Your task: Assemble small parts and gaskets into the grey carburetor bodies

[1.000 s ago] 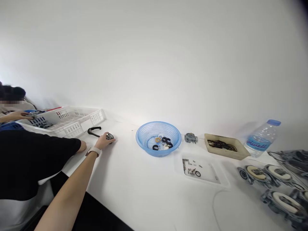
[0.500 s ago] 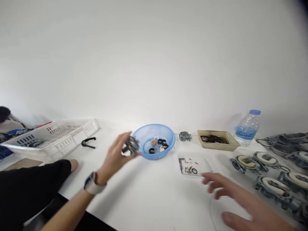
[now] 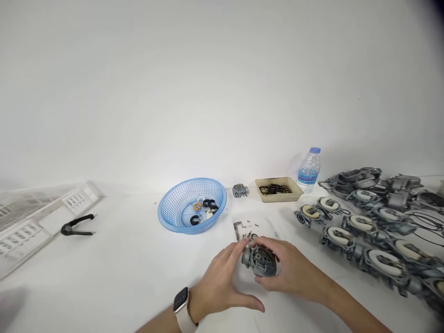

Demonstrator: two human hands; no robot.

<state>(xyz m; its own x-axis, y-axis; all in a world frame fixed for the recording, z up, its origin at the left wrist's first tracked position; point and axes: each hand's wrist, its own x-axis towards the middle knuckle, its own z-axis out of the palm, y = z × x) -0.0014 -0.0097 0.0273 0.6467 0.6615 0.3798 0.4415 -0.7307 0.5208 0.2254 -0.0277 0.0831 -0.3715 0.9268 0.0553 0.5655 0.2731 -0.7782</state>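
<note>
Left hand (image 3: 222, 283) nearest, at 8 o'clock from the metal part (image 3: 262, 262), 12 being wallward; watch (image 3: 181, 299) on its wrist, thumb spread away, fingertips by the part's left end, contact can't be told; right hand (image 3: 293, 266) at 3, fingers and thumb clasped round the part, gripping it over the tabletop (image 3: 121, 268).

Open room runs 7 to 9, out to the sloping side of the white crate (image 3: 45, 219); black V-shaped tool (image 3: 78, 226) lies just beside that edge; right side tighter, metal bodies with pale curved inserts (image 3: 360, 231) crowding 2 to 3; clear tray (image 3: 267, 229) with small bits just past the hands at 12.

Surface white; blue basin (image 3: 166, 212) at 10, curved black, white and amber pieces inside; farther back, small metal body (image 3: 240, 190) between 11 and 12, beige tray (image 3: 277, 198) of dark rings past 12, water bottle (image 3: 308, 172) at 1, grey housings (image 3: 360, 178) at 2; plain white wall (image 3: 222, 92) behind.

Part: dull grey, rounded recessed face showing, holes in it; short round neck toward 9.
</note>
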